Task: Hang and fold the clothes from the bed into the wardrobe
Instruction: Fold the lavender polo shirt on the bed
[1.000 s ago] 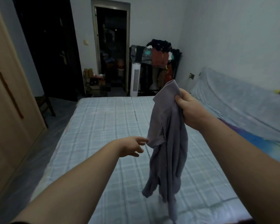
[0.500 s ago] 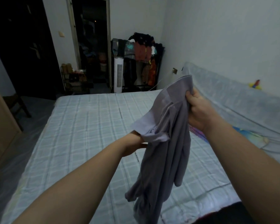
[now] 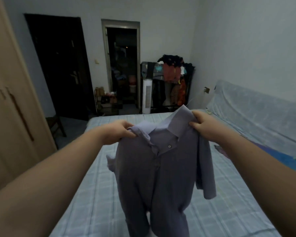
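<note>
A lilac button-up shirt (image 3: 161, 168) hangs in front of me above the bed (image 3: 96, 194), its collar and buttoned front facing me. My left hand (image 3: 121, 132) grips the shirt's left shoulder. My right hand (image 3: 203, 125) pinches the collar and right shoulder. The shirt's hem dangles down to the checked blue sheet. A tan wardrobe (image 3: 10, 108) with its doors shut stands at the left.
A pale plastic-covered headboard (image 3: 255, 113) and colourful bedding (image 3: 280, 156) lie to the right. At the back stand a clothes rack (image 3: 171, 79) full of garments, a white tower fan (image 3: 147, 96), a shoe rack (image 3: 106, 101) and a dark doorway. A chair (image 3: 56, 124) sits beside the wardrobe.
My left hand has taken hold of the shirt's left shoulder, and both hands have spread the shirt open to face me. The view has swung left toward the wardrobe.
</note>
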A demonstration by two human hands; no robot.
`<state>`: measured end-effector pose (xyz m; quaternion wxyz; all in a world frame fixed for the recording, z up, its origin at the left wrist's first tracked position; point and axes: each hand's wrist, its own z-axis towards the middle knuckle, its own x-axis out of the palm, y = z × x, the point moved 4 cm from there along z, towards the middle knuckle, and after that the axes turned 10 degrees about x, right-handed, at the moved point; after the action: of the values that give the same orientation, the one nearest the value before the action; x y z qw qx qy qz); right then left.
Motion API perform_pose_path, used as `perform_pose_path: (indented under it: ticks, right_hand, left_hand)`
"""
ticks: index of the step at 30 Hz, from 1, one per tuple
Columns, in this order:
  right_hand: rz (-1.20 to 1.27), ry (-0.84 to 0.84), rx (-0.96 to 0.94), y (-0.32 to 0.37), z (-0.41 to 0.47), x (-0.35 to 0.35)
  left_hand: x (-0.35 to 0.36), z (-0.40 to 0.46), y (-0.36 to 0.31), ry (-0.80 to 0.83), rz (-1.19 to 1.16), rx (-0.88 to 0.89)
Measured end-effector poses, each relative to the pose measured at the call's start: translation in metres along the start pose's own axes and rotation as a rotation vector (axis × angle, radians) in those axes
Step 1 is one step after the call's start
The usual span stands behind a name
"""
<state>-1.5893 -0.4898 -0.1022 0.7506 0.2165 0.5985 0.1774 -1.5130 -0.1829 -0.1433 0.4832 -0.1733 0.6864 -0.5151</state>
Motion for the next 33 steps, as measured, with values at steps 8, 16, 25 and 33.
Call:
perform_pose_path:
  ticks: [8,16,25,33]
  right_hand:
    - [0.138,-0.118,-0.072,0.039,-0.005,0.002]
    - [-0.011,-0.338,-0.116,0.066,-0.018,-0.004]
    - [-0.147,-0.131,-0.156,0.062,-0.02,0.005]
    - [-0.07,-0.224,-0.106,0.037,-0.046,0.007]
  left_hand:
    - [-0.038,-0.043,-0.039,0.03,0.162,0.068]
    - [-0.067,-0.078,-0.074,-0.27,0.581,0.319]
    - [-0.082,-0.111,-0.055,-0.115,0.647,0.132]
    - [-0.076,-0.124,-0.042,-0.158,0.378,0.181]
